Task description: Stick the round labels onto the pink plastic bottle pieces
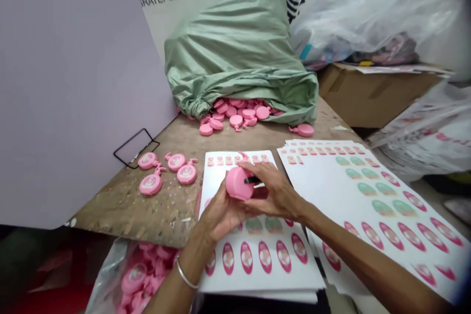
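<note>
My left hand (217,213) cups a round pink plastic piece (238,182) from below, over a white sticker sheet (257,265) printed with oval pink and green stickers. My right hand (277,191) comes in from the right, its fingers closed on the top of the same pink piece. A silver bangle (184,274) circles my left wrist. Several pink pieces with stickers on them (167,171) lie on the worn table (162,206) to the left of the sheet.
A green sack (239,54) at the back spills plain pink pieces (239,113) onto the table. More sticker sheets (371,206) are stacked at the right. A clear bag of pink pieces (138,274) sits below the table's front edge. A lilac board (73,83) leans at left; cardboard box (371,93) behind.
</note>
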A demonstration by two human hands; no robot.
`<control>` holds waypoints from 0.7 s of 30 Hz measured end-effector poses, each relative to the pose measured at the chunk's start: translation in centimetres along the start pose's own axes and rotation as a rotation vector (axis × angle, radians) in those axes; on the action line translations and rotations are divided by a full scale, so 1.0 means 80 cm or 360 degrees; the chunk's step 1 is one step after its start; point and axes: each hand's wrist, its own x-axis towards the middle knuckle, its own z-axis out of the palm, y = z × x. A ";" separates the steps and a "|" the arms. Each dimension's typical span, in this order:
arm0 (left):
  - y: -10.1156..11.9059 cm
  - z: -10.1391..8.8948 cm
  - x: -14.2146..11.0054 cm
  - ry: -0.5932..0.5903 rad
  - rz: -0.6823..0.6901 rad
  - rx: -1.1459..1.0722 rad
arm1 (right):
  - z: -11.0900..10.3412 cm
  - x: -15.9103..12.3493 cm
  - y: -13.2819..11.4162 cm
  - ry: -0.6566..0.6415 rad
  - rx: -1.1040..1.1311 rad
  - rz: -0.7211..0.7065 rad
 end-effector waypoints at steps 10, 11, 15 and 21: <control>0.045 -0.011 -0.037 0.0731 0.0595 0.0263 | -0.001 -0.029 -0.008 0.0011 -0.0137 0.0466; 0.040 -0.017 -0.037 0.0772 0.0577 0.0299 | 0.006 -0.041 -0.006 -0.0004 -0.0131 0.0571; 0.015 -0.041 -0.025 0.0844 0.0528 0.0454 | 0.042 -0.068 -0.007 -0.0084 -0.0168 0.0674; 0.004 -0.062 -0.006 0.0814 0.0591 0.0557 | 0.072 -0.052 -0.013 -0.0150 -0.0305 0.0595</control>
